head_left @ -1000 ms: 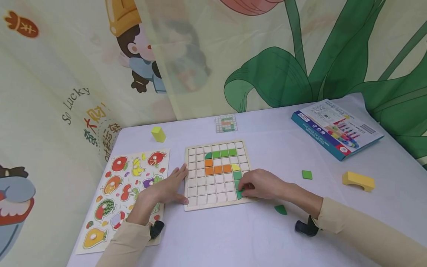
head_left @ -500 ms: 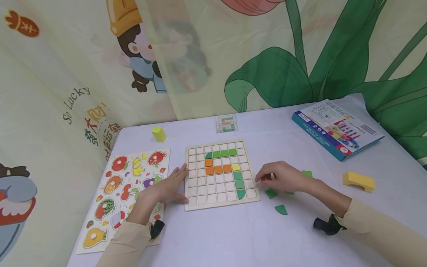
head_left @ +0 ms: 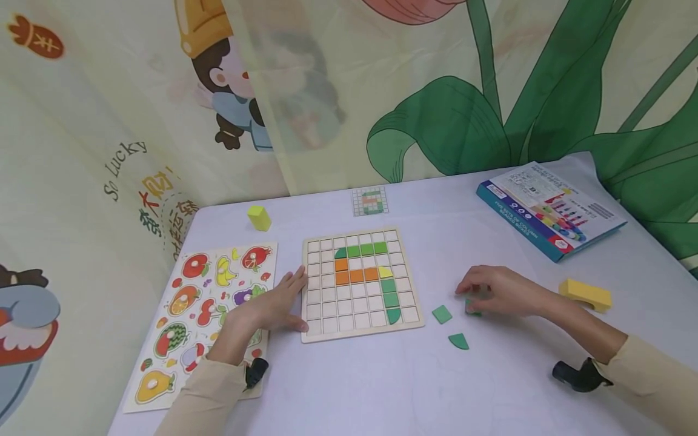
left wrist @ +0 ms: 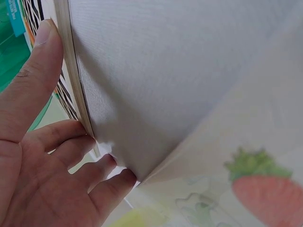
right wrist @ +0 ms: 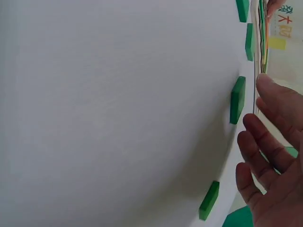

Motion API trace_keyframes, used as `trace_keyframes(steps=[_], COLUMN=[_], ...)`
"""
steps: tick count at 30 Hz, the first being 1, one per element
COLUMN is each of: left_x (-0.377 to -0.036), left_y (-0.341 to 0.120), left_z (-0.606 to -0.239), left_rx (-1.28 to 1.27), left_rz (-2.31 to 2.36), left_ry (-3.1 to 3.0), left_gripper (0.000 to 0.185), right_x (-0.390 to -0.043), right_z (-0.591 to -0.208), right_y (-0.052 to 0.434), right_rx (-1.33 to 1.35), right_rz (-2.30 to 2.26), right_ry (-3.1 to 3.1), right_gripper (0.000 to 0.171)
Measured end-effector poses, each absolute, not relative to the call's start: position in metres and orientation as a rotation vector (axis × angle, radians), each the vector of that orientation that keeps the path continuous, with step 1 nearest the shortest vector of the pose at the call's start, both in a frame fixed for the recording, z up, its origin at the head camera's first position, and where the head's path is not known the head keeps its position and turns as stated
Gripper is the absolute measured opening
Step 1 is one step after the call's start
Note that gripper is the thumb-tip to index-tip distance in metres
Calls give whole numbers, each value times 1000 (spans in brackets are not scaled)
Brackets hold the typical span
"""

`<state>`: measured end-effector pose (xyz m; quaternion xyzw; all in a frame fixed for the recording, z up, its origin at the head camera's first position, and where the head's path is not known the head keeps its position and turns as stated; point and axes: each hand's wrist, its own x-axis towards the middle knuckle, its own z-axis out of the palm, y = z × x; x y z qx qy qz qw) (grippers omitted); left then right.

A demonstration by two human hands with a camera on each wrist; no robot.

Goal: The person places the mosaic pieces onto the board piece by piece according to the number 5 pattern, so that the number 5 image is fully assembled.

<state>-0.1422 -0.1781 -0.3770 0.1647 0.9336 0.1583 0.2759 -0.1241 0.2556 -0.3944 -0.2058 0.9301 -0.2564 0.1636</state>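
A wooden grid board (head_left: 345, 309) lies mid-table, with green, orange and yellow tiles set in some cells. My left hand (head_left: 276, 304) rests at its left edge, fingers spread; in the left wrist view thumb and fingertips touch the board's side (left wrist: 71, 61). To the right of the board, my right hand (head_left: 504, 292) hovers low over a green tile (head_left: 472, 307), partly hidden by the fingers. In the right wrist view the fingers are loosely bent, apart from that tile (right wrist: 238, 100). Nearer the board lie a green square tile (head_left: 442, 314) and a green quarter-round tile (head_left: 458, 341).
A fruit puzzle board (head_left: 204, 339) lies under the left forearm. Behind the grid board are a small pattern card (head_left: 370, 201) and a yellow-green block (head_left: 259, 218). A yellow arch block (head_left: 586, 294) and a boxed set (head_left: 551, 209) occupy the right side.
My right hand has left the green quarter-round tile at the lower end of the green column and moved right, off the board, to the loose tiles. My left hand has stayed put.
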Motion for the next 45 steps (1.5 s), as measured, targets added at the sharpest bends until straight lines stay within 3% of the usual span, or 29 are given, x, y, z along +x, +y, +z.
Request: trace_keyframes(steps=[6,19,30,37,45], left_x=[-143,-144,-144,-144,-143], left_y=[-178,-178,-178,-177,-177], left_z=[-376,-377,-378,-380,-378], left_rx=[441,437,420,414,425], left_rz=[423,423,421,428,430], left_ry=[2507,2500,2498,2498,2504], left_gripper=[101,101,101,101,101], right_x=[-118,-120,-133,-131,-128], right_z=[-401,-404,-396,-399,-401], right_y=[266,260,191,141,115], right_rx=[-536,-525,-640,-869,-971], right_rz=[-633,-675,-780,-782,-725], right_ry=[2708,2743,2670,2625,2655], right_gripper=[36,27,23,21,18])
